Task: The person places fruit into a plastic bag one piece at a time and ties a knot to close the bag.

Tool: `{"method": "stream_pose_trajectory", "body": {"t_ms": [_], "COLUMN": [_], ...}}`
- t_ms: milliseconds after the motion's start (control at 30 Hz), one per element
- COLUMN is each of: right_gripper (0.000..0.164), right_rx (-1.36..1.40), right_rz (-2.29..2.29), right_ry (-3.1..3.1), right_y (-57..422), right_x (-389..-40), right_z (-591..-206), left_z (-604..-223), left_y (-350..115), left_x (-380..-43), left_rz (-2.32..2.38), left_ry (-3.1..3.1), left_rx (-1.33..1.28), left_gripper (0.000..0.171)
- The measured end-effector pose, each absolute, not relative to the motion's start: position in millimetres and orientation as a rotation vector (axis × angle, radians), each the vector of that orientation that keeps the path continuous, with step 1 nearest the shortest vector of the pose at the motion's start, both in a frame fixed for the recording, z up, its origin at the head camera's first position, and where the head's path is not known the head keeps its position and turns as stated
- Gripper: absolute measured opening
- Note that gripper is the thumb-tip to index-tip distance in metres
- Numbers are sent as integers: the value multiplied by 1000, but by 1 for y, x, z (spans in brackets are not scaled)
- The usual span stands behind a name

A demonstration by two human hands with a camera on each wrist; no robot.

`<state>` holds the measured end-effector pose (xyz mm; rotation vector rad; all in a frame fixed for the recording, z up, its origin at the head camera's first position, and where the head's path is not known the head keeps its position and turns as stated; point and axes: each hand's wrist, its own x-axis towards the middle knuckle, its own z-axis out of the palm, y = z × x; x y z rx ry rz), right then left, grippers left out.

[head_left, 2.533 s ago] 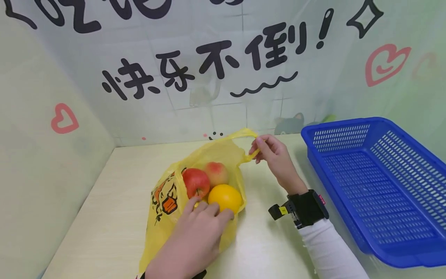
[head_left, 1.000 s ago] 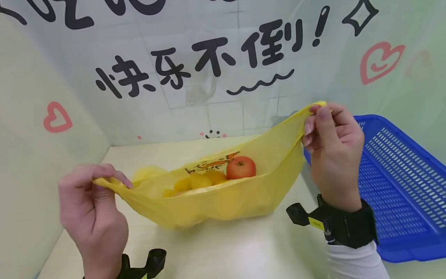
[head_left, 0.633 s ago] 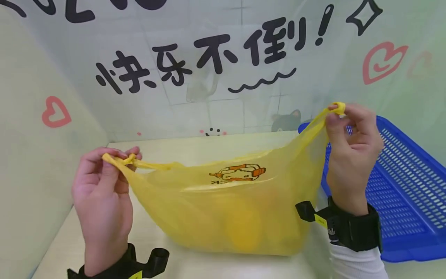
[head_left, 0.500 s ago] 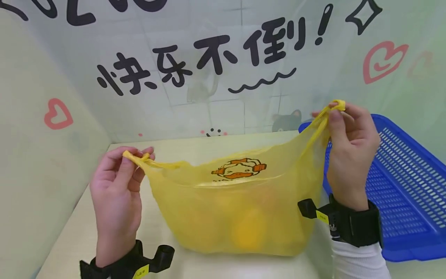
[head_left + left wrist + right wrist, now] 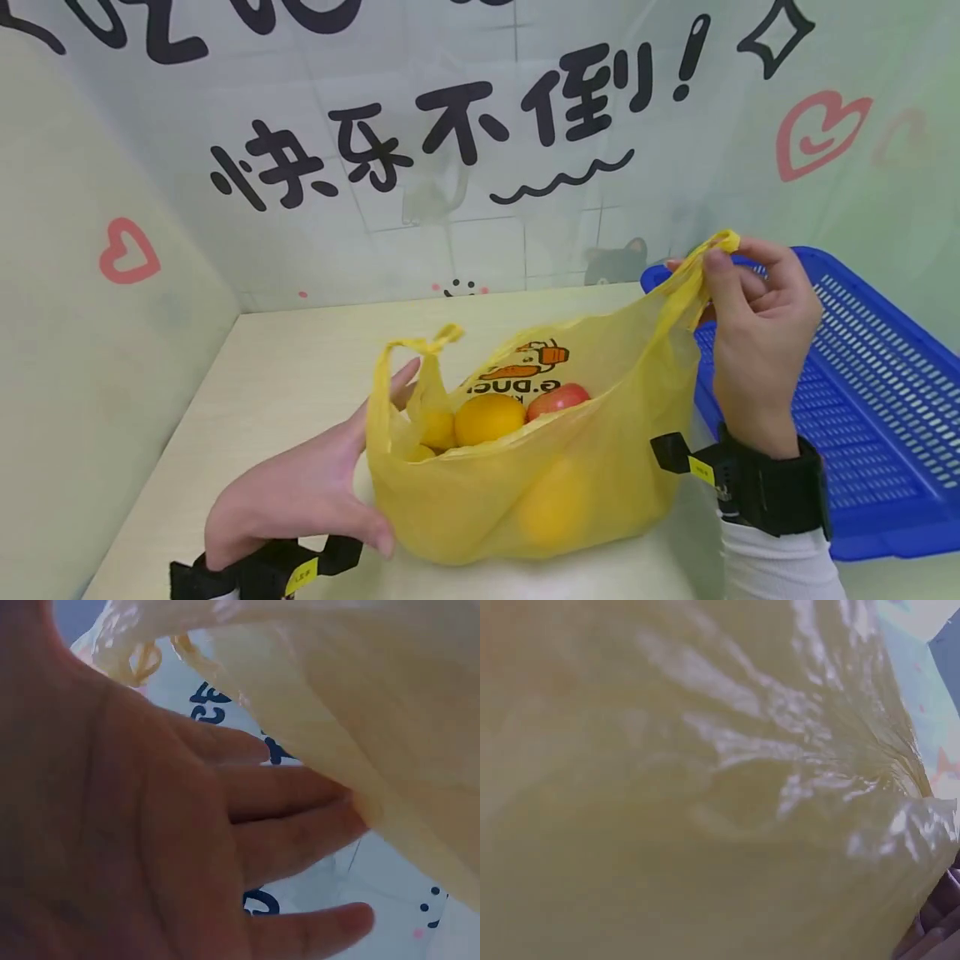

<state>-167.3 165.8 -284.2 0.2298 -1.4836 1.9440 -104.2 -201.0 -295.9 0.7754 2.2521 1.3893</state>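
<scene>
A yellow plastic bag [image 5: 480, 500] with a printed duck stands in the middle of the table, its mouth partly open. Inside show an orange-yellow fruit [image 5: 489, 419] and a red apple [image 5: 558, 400]; other fruit is only faintly visible through the plastic. My right hand [image 5: 761, 333] pinches the bag's right handle and holds it up. At the bag's left side is my left hand [image 5: 315, 483], fingers extended behind it and thumb in front. In the left wrist view, the straight fingers [image 5: 292, 840] meet the plastic. The bag's film [image 5: 705, 825] covers most of the right wrist view.
A blue plastic basket [image 5: 892, 417] with slotted walls stands at the right, partly behind my right hand. A printed backdrop [image 5: 465, 250] rises behind the pale table [image 5: 285, 367], and a side wall [image 5: 112, 400] bounds it at the left.
My left hand has let go of the left handle and moved down to the bag's side. The bag's left end has sunk and the fruit shows again. My right hand still holds its handle.
</scene>
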Motion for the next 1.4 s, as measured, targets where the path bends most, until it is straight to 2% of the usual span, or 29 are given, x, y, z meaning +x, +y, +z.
{"method": "stream_pose_trajectory", "body": {"t_ms": [67, 200, 267, 333, 467, 533, 633, 667, 700, 767, 967, 1033, 1100, 1233, 1333, 1400], "right_gripper": [24, 21, 20, 22, 33, 53, 96, 105, 112, 114, 85, 83, 88, 70, 45, 38], "right_rx": [264, 364, 390, 421, 562, 697, 952, 1011, 1049, 1080, 1060, 1093, 1174, 1326, 1144, 911], "right_rz": [1956, 1998, 2007, 2055, 2153, 2184, 2090, 2024, 1957, 1868, 1967, 1934, 1933, 1785, 1739, 1815], "right_ry": [-1491, -1488, -1483, -1463, -1543, -1737, -2214, -2390, -2547, -2764, -2920, -2952, -2935, -2923, -2937, -2881], "right_y": [166, 165, 163, 162, 164, 169, 179, 182, 183, 184, 175, 171, 165, 145, 133, 131], "right_x": [-165, -163, -162, -162, -157, -154, -152, -153, -153, -157, -171, -173, -174, -174, -173, -171], "right_z": [-285, -288, -290, -291, -296, -300, -305, -308, -310, -314, -330, -334, -338, -344, -343, -340], "left_z": [-297, -296, -300, -306, -321, -326, -330, -331, -331, -332, -335, -336, -338, -343, -342, -341], "left_y": [-191, -180, -181, -185, -198, -204, -211, -212, -213, -214, -216, -216, -215, -212, -210, -209], "left_x": [-105, -108, -113, -122, -137, -142, -145, -145, -146, -145, -147, -149, -151, -154, -153, -152], "left_rz": [1266, 1103, 1161, 1253, 1421, 1456, 1490, 1500, 1504, 1497, 1476, 1516, 1575, 1679, 1718, 1745], "left_ry": [2295, 2487, 2528, 2552, 2498, 2452, 2404, 2391, 2386, 2388, 2416, 2416, 2413, 2395, 2364, 2345], "left_rx": [796, 674, 606, 553, 508, 500, 496, 504, 524, 530, 492, 508, 512, 504, 478, 468], "left_gripper": [92, 32, 18, 13, 19, 20, 20, 20, 20, 20, 23, 23, 22, 30, 28, 24]}}
